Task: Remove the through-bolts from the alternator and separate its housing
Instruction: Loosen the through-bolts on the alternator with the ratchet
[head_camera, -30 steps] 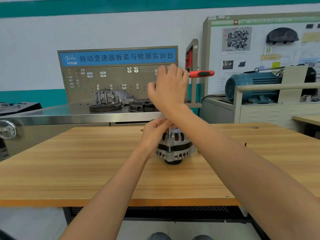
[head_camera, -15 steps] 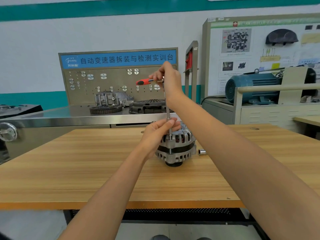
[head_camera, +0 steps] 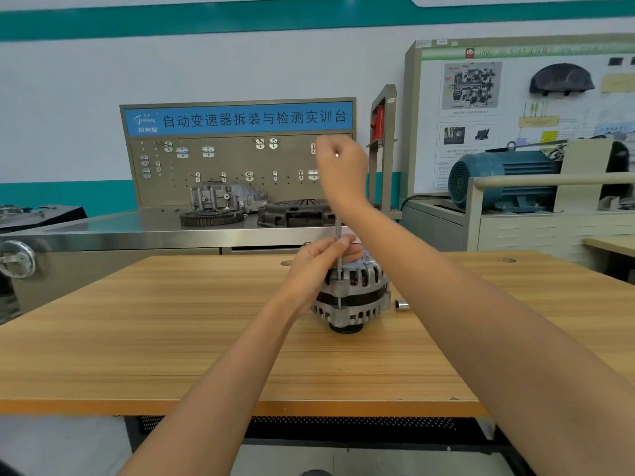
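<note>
- The alternator [head_camera: 352, 297] stands on the wooden table [head_camera: 171, 338].
- The left hand [head_camera: 319, 262] pinches an upright extension bar [head_camera: 338, 255].
- The right hand [head_camera: 340, 170] is fisted above.
- A loose socket [head_camera: 401, 305] lies beside the alternator.

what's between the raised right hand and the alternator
In the head view, a thin metal extension shaft runs down from the right hand to the alternator.

Silver finned alternator [head_camera: 354, 297] sat pulley-down mid-frame on the table, one through-bolt [head_camera: 339, 297] vertical along its front.
</note>
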